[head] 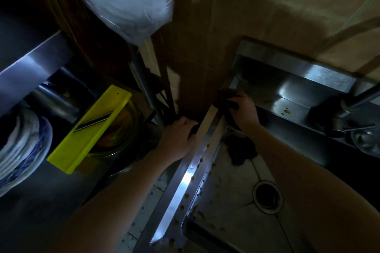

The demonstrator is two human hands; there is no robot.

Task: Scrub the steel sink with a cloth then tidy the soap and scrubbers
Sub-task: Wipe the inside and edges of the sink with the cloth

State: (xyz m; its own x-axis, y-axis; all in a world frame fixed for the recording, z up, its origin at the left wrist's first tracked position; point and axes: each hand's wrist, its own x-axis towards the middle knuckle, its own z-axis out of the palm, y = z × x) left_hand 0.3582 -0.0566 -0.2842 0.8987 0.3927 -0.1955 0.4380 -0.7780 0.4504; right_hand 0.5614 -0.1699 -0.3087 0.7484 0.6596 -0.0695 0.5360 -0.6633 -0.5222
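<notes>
Here the right hand (243,112) curls its fingers round a dark cloth (224,96) at the far corner of the steel sink (185,181). The left hand (177,135) rests on the rim just beside it, fingers bent; whether it grips anything cannot be told. Under the right wrist a dark wad (240,151) lies in the basin.
</notes>
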